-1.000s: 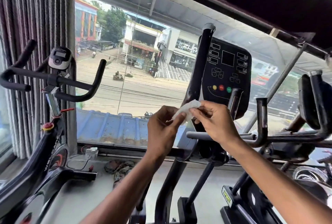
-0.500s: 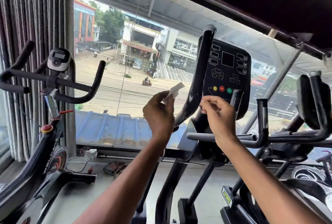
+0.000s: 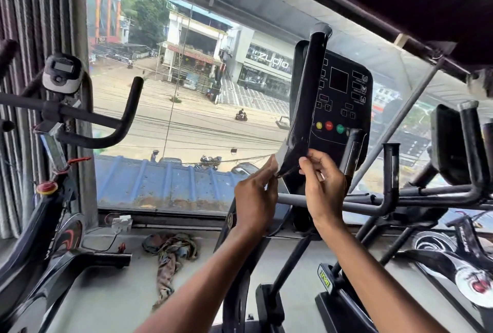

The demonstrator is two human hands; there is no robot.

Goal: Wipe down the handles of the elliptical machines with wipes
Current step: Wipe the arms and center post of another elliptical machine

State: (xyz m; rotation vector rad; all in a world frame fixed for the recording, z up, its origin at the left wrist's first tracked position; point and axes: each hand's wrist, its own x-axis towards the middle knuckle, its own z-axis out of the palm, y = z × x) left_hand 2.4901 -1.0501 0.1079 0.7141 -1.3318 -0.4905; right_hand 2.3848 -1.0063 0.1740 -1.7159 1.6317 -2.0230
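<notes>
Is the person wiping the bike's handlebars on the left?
No: the left hand pinches a white wipe against the elliptical's tall black handle, with the right hand beside it.

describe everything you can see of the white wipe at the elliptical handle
The thin white wipe is mostly hidden: only a pale, soft flap shows, set upright against the left side of the tall black curved elliptical handle, low at its bend. The left hand pinches its lower edge. The right hand pinches at the handle's other side; whether it holds the wipe is unclear.
</notes>
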